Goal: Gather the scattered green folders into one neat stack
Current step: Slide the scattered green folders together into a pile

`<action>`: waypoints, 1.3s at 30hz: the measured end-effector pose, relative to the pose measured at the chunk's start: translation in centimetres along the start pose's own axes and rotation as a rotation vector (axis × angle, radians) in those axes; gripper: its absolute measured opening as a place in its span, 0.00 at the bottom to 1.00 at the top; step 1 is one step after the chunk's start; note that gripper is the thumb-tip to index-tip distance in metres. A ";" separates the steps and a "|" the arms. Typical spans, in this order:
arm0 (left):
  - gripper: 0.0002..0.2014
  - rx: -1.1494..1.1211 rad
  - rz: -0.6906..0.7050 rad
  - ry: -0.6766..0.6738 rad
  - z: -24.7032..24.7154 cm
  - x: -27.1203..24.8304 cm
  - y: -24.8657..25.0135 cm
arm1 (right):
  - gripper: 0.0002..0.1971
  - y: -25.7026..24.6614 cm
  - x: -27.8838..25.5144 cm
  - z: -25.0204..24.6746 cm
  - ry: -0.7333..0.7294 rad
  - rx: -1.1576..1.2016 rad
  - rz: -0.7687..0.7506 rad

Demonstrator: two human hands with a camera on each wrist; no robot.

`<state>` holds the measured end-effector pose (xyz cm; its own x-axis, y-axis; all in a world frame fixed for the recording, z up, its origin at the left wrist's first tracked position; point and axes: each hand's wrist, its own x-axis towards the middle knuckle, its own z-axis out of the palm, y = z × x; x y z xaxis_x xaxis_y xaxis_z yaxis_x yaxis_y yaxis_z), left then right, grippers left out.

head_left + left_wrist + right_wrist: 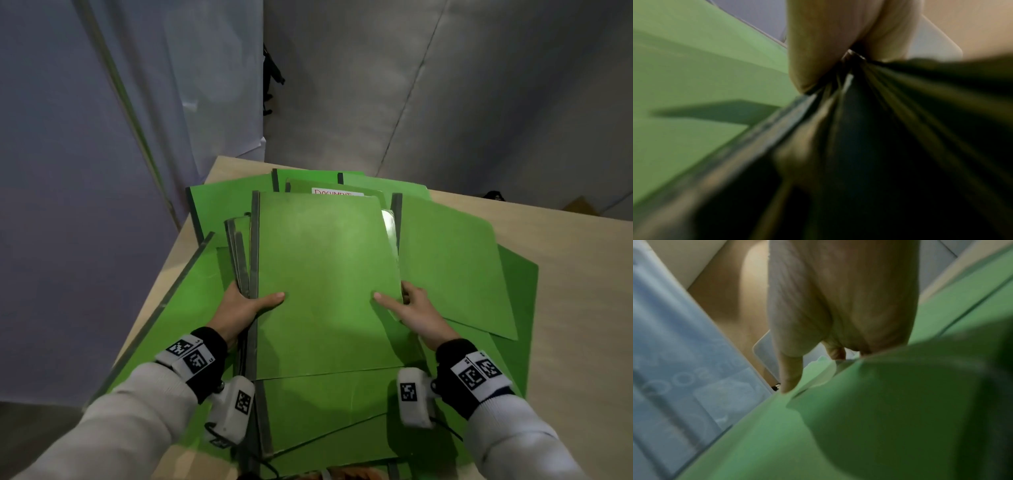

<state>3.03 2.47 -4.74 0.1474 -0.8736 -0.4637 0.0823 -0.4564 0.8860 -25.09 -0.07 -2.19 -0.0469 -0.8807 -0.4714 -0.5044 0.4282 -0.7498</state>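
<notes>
A bundle of green folders (pixel 325 274) with dark grey spines is held above the table between both hands. My left hand (pixel 245 303) grips its left, spine side, thumb on top and fingers under. My right hand (pixel 409 308) grips the right edge the same way, thumb on the cover. The left wrist view shows blurred fingers (pixel 818 48) on the dark spines (pixel 849 129). The right wrist view shows fingers (pixel 838 305) at a green cover (pixel 879 402). More green folders (pixel 455 260) lie spread beneath and around; one at the back carries a white label (pixel 337 192) with red writing.
The folders lie on a light wooden table (pixel 575 274) whose left edge (pixel 178 246) and far edge drop off to the floor. Grey-blue curtains (pixel 85 171) hang at the left and a grey sheet (pixel 445 85) at the back.
</notes>
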 end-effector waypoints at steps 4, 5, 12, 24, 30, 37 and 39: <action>0.64 -0.065 0.028 -0.059 -0.4 -0.5 0.3 | 0.32 0.4 0.9 -2.0 0.179 0.033 -0.066; 0.65 -0.084 0.028 -0.072 -0.5 -0.7 0.4 | 0.26 0.6 1.5 -2.9 0.230 0.001 -0.071; 0.39 -0.155 -0.035 -0.047 -1.6 -0.5 0.0 | 0.31 3.1 4.0 -5.2 0.011 -0.706 0.061; 0.36 -0.160 -0.078 -0.064 -2.0 0.2 0.0 | 0.17 2.1 -1.2 -4.0 0.021 -0.171 -0.099; 0.52 -0.002 0.014 -0.002 -1.6 -0.1 0.5 | 0.34 1.4 2.4 -5.3 0.301 -0.387 0.221; 0.49 0.196 0.052 -0.074 0.5 1.0 2.4 | 0.33 1.0 2.5 -2.9 0.230 -0.232 0.169; 0.47 0.230 0.051 -0.090 1.2 1.2 2.5 | 0.26 0.6 2.0 -2.9 0.193 -0.191 0.160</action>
<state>2.25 0.08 -3.05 0.0567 -0.9031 -0.4256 -0.1508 -0.4291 0.8906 -27.99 -2.11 -2.22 -0.2924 -0.8354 -0.4654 -0.6291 0.5346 -0.5643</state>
